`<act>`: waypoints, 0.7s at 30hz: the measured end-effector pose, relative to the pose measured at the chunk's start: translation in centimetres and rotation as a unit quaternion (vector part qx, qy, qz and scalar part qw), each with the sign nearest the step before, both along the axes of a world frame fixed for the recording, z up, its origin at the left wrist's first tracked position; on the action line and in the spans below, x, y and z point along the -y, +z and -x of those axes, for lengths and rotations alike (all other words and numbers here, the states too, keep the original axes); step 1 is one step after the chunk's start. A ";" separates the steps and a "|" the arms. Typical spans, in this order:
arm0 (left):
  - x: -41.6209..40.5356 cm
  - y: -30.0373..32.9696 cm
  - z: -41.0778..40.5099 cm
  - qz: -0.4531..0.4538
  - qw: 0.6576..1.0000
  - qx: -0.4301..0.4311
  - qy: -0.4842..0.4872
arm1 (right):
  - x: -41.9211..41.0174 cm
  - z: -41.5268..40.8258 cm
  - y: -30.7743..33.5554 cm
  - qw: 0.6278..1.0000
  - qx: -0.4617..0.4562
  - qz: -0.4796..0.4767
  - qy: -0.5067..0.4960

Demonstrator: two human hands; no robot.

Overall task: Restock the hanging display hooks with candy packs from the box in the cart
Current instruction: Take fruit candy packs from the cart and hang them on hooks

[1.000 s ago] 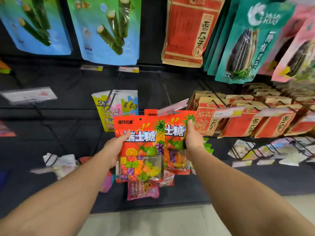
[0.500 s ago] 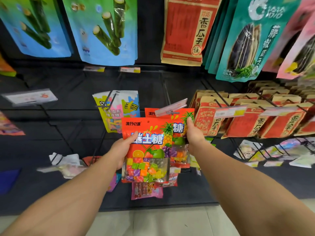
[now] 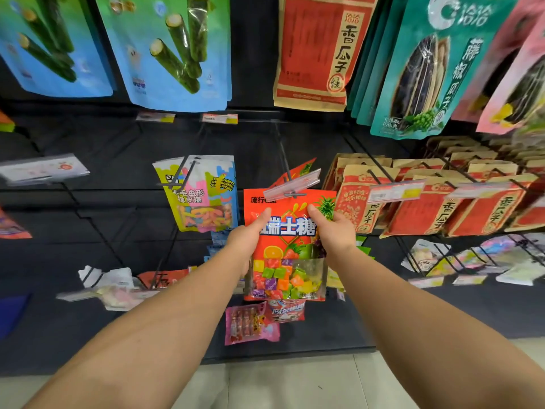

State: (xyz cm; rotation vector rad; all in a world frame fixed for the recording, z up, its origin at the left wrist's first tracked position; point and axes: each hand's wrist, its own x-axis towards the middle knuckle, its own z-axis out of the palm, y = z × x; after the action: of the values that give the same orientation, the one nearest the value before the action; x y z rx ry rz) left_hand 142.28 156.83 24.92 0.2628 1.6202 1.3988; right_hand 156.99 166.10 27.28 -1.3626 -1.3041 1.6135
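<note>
Head view: we hold the candy pack (image 3: 284, 246) at its hook (image 3: 290, 184), left hand (image 3: 246, 246) and right hand (image 3: 336, 234) each pinching an upper edge. Light, floppy, slick film, we judge; grip near the top by the hang hole.
</note>
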 end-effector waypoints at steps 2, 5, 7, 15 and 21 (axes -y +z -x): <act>-0.4 0.7 -0.5 0.005 1.000 0.015 0.002 | -0.5 0.0 -0.3 1.000 0.011 0.004 -0.017; -0.5 1.4 -0.9 0.008 1.000 0.022 0.008 | -0.6 0.1 -0.2 0.999 0.015 -0.003 -0.029; -0.5 1.6 -1.0 0.012 0.999 0.028 0.011 | -0.7 0.3 -0.3 0.999 0.022 -0.014 -0.034; -0.1 1.3 -0.8 0.015 0.999 0.040 0.010 | -0.7 0.8 -0.6 0.998 0.050 -0.019 -0.021; -0.4 2.2 -1.0 0.028 0.999 0.033 0.023 | -0.7 1.1 0.4 0.997 0.074 -0.027 -0.015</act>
State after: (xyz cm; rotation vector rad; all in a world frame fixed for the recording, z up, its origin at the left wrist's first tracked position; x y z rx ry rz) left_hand 143.23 157.24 27.10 0.1465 1.6170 1.3797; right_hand 155.93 166.78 27.67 -1.4846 -1.3971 1.4698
